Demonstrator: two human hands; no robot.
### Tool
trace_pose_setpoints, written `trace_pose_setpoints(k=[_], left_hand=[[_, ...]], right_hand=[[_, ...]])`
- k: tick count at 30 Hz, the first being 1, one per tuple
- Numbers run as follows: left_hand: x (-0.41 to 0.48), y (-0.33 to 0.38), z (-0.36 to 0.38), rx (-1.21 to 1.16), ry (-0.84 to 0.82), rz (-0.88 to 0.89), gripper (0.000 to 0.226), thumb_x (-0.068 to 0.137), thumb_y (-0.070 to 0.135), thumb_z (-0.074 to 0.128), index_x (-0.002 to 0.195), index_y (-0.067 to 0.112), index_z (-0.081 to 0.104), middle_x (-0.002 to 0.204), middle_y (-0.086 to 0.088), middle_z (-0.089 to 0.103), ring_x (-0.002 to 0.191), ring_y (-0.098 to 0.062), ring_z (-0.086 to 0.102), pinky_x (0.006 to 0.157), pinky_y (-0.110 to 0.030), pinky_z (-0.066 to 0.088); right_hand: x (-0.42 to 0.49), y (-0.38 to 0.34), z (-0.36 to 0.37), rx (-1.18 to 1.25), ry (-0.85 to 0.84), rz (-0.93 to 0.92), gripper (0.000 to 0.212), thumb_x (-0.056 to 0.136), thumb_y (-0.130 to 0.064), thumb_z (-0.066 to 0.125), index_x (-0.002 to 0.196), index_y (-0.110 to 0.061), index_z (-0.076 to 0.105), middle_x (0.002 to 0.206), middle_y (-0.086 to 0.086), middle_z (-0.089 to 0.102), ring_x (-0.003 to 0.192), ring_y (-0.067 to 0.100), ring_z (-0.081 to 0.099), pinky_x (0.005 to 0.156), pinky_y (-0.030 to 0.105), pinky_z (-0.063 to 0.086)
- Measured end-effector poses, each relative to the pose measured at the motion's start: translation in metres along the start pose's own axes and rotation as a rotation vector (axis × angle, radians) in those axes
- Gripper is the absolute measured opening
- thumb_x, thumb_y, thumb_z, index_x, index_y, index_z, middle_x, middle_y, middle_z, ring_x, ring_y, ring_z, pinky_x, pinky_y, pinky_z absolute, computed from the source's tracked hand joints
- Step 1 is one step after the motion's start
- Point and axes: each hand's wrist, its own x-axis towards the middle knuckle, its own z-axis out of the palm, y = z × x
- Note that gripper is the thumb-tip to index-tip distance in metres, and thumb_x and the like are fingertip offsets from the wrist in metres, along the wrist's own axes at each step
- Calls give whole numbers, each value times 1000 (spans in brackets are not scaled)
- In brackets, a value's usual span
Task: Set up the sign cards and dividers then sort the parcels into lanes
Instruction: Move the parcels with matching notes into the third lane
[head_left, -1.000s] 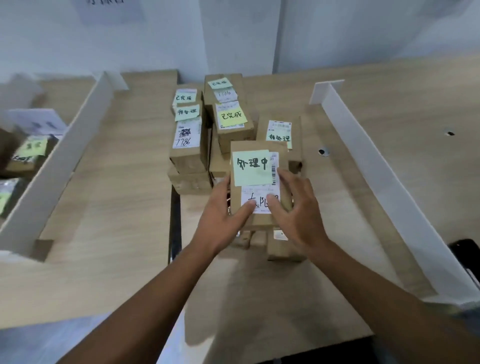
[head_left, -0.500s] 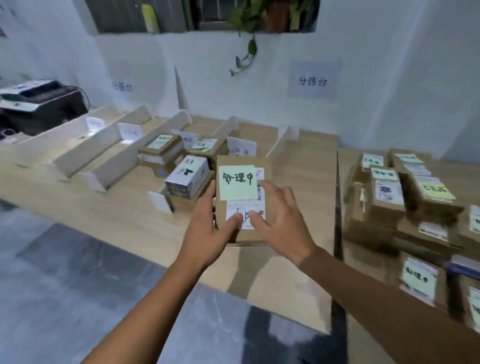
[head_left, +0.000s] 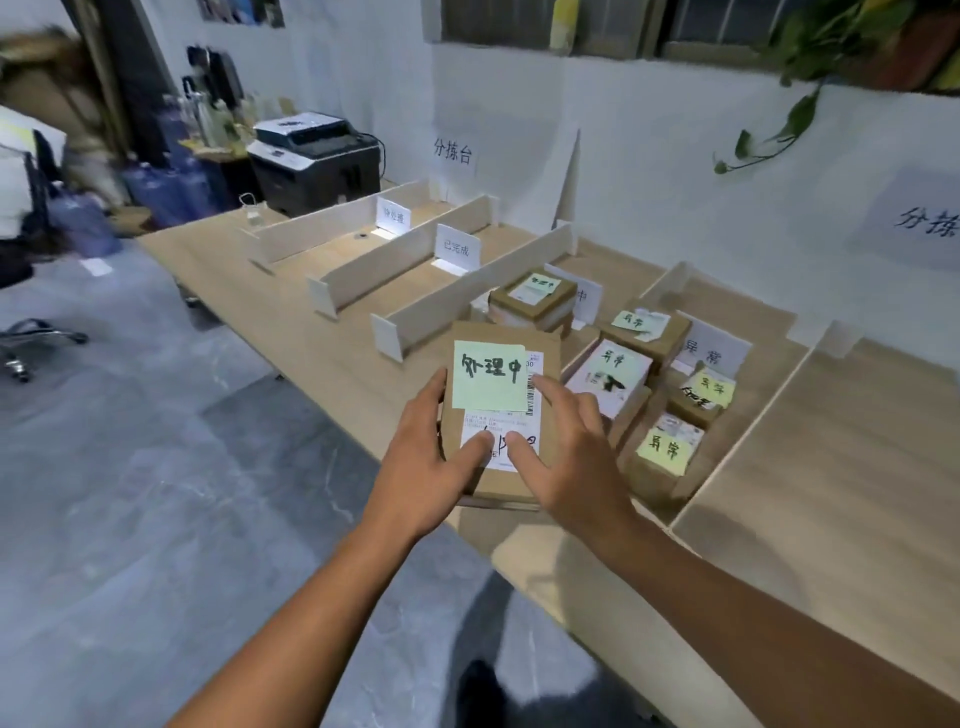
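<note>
Room: grey floor, white wall (head_left: 649, 171) with a paper wall sign (head_left: 453, 151); a printer (head_left: 317, 156) sits past the desk's far left end, and a trailing plant (head_left: 795, 109) hangs at upper right.
Desk (head_left: 857, 467): long, light wood, its far edge against the wall.
Dividers (head_left: 467, 296): white strips on edge, running from near the front edge toward the far edge and splitting the top into lanes.
Sign cards (head_left: 456, 248): white, upright, one toward the far end of each lane. Two stand in bare lanes on the left; the third is half hidden behind a box.
Held parcel (head_left: 498, 415): brown box, flat side up, held above the desk's front edge before the third lane's mouth.
Green note (head_left: 488, 374): stuck on the box's upper face, overlapping a white shipping label (head_left: 501, 447).
Left hand (head_left: 431, 467): grips the box's left side, fingers (head_left: 434, 392) wrapped along the edge, thumb pressed on the label.
Right hand (head_left: 566, 457): grips the right side, thumb on the label just beside the left thumb, index finger (head_left: 553, 388) stretched along the top, the others spread down the side.
Third lane: one noted parcel (head_left: 535, 296) stacked on others near the far end.
Fourth lane: four sorted parcels (head_left: 608, 376) with pale notes, close together, in front of a card (head_left: 711, 353).
</note>
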Motion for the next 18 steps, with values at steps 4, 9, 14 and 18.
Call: trace_pose_setpoints(k=[4, 9, 14, 18], left_hand=[[75, -48, -15, 20, -20, 2, 75, 79, 53, 63, 144, 64, 28, 147, 22, 47, 130, -3, 50, 103, -42, 51], [186, -97, -33, 72, -72, -44, 69, 81, 55, 63, 134, 75, 24, 142, 24, 51, 124, -2, 55, 96, -37, 54], [283, -140, -40, 64, -227, -72, 68, 88, 40, 68, 146, 45, 33, 142, 18, 55, 123, -4, 58, 100, -39, 52], [348, -175, -33, 26, -339, -123, 66, 85, 33, 66, 140, 48, 34, 136, 21, 57, 120, 2, 58, 96, -25, 52]], right_hand=[[70, 18, 62, 48, -34, 64, 65, 90, -45, 64, 147, -42, 32, 132, -3, 41, 115, 17, 56, 91, 36, 54], [166, 39, 135, 150, -25, 162, 66, 91, -38, 67, 150, -37, 37, 123, -11, 34, 114, 6, 50, 84, 2, 38], [240, 58, 185, 146, -11, 254, 68, 91, -41, 67, 151, -35, 37, 126, -9, 36, 121, 11, 49, 102, 27, 44], [286, 78, 222, 101, -28, 344, 70, 91, -47, 63, 153, -36, 33, 126, -7, 35, 122, 13, 48, 100, 28, 45]])
